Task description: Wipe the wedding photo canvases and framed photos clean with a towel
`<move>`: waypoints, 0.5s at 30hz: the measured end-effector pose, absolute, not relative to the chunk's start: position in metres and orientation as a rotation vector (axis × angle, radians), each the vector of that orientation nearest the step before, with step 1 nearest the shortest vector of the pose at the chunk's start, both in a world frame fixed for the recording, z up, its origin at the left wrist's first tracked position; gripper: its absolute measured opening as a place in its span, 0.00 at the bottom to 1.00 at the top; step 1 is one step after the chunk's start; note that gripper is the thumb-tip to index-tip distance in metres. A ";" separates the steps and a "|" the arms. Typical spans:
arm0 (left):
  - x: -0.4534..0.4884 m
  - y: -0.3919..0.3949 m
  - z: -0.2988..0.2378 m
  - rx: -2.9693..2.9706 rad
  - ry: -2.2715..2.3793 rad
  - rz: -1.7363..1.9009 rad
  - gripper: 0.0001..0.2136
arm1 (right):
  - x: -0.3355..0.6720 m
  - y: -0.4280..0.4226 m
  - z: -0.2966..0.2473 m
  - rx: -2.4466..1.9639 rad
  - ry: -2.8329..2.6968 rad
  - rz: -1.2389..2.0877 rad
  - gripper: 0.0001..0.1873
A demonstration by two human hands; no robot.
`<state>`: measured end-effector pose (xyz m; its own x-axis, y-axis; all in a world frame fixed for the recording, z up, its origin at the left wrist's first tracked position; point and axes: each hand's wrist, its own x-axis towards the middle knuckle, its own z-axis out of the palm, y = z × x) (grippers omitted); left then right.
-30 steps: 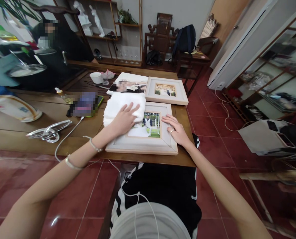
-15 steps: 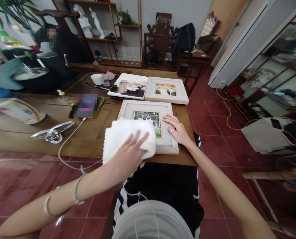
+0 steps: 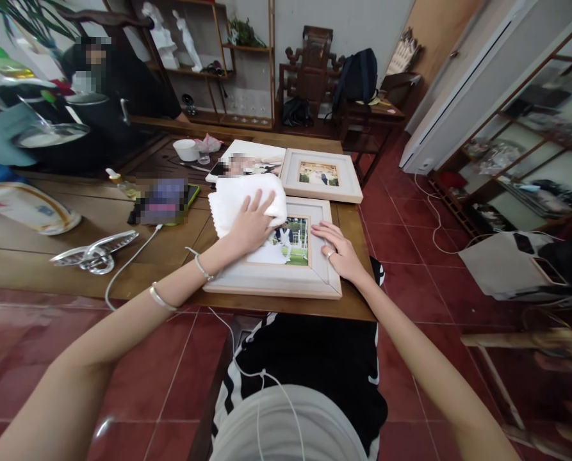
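Main piece: picture frame (image 3: 276, 275), lying flat, face up on the wooden table (image 3: 36, 275), middle of the picture at the near edge. Pale wood outer edge, off-white wide mat-like border, thin wood-toned inner trim. Photo (image 3: 296, 240) inside is a green outdoor scene with figures in white, partly hidden. White cloth (image 3: 230, 202), fluffy with a scalloped edge, covers the frame's upper left. Left hand (image 3: 252, 224) is palm down on the cloth, fingers spread apart. Right hand (image 3: 338, 253) rests on the border's right side, fingers nearly together, laid on it; thumb hard to make out. Counts: 2 frames, the second frame (image 3: 320, 176) above and right of the first; 1 unframed print (image 3: 261, 160) beside it, partly pixelated; 1 cloth; 2 bracelets on the left arm, 1 ring on the right hand. Left of centre: 1 phone (image 3: 168, 202), pixelated screen, white cable (image 3: 134, 259) attached. Far left: 1 white container (image 3: 26, 202) with blue and red markings, too blurred to read.
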<state>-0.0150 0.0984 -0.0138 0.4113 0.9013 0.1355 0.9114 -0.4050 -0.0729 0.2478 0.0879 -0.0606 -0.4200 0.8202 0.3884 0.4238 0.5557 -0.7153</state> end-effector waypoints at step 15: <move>0.018 -0.055 0.025 -2.842 -1.276 0.209 0.08 | 0.245 0.085 -0.059 -1.034 -2.045 0.664 0.28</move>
